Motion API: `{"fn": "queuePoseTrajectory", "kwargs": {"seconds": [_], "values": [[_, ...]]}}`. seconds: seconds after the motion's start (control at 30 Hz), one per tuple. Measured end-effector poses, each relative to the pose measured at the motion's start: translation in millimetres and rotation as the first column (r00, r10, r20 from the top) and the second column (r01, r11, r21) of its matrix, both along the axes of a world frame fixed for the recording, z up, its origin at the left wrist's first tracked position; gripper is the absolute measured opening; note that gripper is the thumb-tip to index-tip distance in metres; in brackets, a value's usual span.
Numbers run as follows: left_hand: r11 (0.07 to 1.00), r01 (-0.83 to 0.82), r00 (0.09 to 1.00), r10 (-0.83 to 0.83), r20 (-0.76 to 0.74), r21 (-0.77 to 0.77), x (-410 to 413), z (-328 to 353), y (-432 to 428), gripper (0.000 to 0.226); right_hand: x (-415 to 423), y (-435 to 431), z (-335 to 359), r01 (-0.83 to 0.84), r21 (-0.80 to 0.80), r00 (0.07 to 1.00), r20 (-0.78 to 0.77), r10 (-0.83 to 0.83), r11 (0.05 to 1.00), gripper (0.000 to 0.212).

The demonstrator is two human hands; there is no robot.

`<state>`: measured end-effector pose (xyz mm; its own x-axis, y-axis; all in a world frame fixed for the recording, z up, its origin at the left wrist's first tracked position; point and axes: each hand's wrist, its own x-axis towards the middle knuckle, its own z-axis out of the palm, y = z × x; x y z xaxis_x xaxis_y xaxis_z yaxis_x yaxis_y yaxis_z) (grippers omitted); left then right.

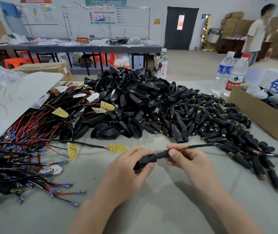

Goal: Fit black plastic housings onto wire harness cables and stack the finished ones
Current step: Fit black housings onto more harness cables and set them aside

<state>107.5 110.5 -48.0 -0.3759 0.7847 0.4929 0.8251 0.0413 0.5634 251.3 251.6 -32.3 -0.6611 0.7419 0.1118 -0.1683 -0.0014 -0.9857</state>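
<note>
My left hand (128,173) grips a black plastic housing (149,159) over the grey table. My right hand (188,159) pinches the black cable (207,145) where its red wire enters the housing's narrow end. The cable runs off to the right. A big heap of empty black housings (131,100) lies behind my hands. Small black connectors with brass tips (219,119) are spread to its right. Red and black wire harnesses (26,132) with yellow boards lie piled on the left.
A cardboard box (263,115) stands at the right edge. Three water bottles (234,76) stand at the back of the table. A loose harness with a yellow board (117,148) lies just left of my hands. A person (258,32) stands far right.
</note>
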Motion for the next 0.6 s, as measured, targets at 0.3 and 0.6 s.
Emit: {"fn": "queuePoseTrajectory", "kwargs": {"seconds": [0.3, 0.6], "values": [[1.0, 0.006, 1.0, -0.006, -0.007, -0.013, -0.2, 1.3, -1.4, 0.02, 3.0, 2.8, -2.6, -0.073, 0.038, 0.997, -0.009, 0.073, 0.997, 0.026], [0.999, 0.022, 1.0, -0.022, 0.017, -0.022, 1.0, 3.4, -2.1, 0.021, 3.2, 2.2, -2.9, -0.116, 0.084, 0.993, -0.008, 0.117, 0.99, 0.028]]}}
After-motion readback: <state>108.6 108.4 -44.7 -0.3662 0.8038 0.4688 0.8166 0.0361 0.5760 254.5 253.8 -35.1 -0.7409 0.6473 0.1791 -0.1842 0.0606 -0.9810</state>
